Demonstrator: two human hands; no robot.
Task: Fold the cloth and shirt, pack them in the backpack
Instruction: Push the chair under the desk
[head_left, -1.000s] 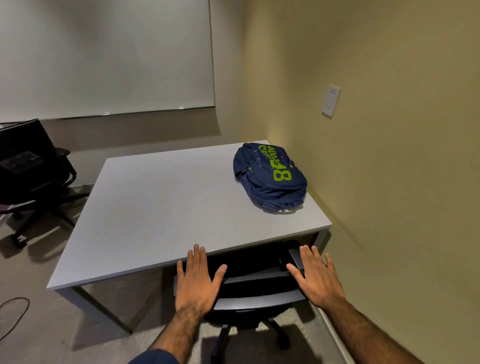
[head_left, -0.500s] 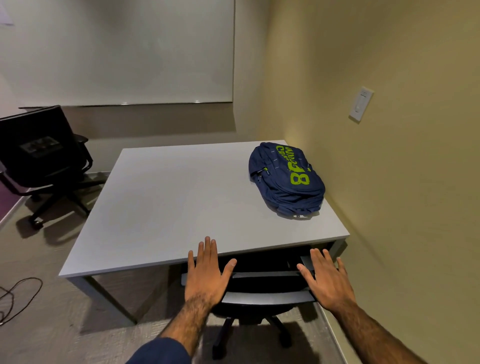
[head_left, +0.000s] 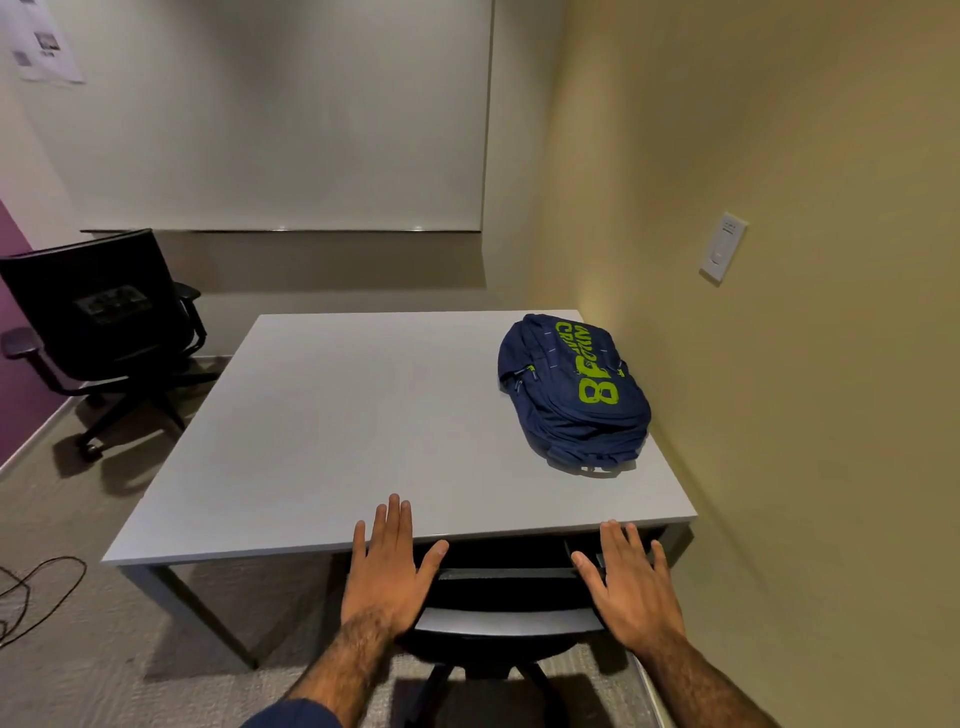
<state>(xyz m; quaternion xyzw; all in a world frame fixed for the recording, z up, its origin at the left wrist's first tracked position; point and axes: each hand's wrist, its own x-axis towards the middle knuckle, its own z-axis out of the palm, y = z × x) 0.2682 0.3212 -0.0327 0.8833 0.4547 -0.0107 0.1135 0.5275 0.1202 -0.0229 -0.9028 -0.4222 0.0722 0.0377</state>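
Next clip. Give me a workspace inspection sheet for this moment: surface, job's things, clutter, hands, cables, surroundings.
Surface: grey table, set against the yellow wall.
Job's things: navy backpack lies flat at the table's far right corner; cloth and shirt not seen.
Clutter: nothing seen.
Hands: left hand and right hand open, fingers straight, at the table's near edge, holding nothing.
Cables: one loose cable on the floor, left.
Surroundings: black chair tucked under the table; second office chair left; whiteboard; wall switch.
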